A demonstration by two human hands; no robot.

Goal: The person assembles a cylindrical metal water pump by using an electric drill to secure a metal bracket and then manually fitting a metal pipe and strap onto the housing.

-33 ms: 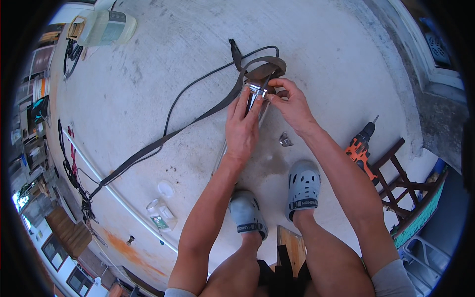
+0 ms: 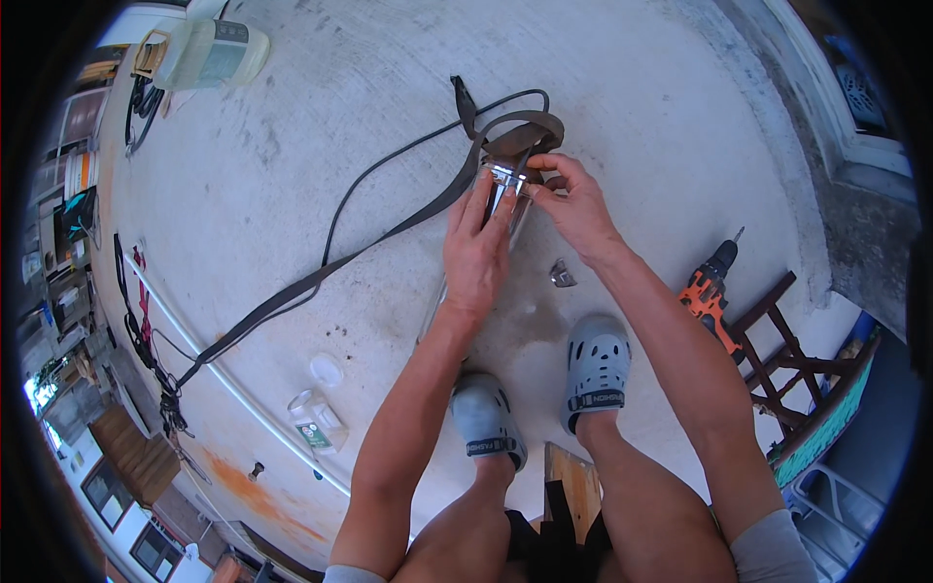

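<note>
A long shiny tube point(image 2: 519, 225) lies on the concrete floor in front of my feet, with a chrome fitting point(image 2: 506, 177) at its far end. My left hand point(image 2: 473, 255) lies over that end, its fingers stretched along the fitting and holding it. At the fitting's right side, my right hand point(image 2: 575, 206) has thumb and forefinger brought together; what is pinched between them is hidden. Just beyond both hands a dark flat strap point(image 2: 389, 231) loops over the fitting. A thin black cable point(image 2: 342, 202) runs beside the strap. A small shiny metal piece point(image 2: 561, 273) lies right of the tube.
An orange and black cordless drill point(image 2: 707, 296) lies at right, near a dark red rack point(image 2: 792, 355). Left are an open clear jar point(image 2: 318, 424), its round lid point(image 2: 327, 369) and a long white pipe point(image 2: 243, 400). A large plastic jug point(image 2: 216, 58) stands far left.
</note>
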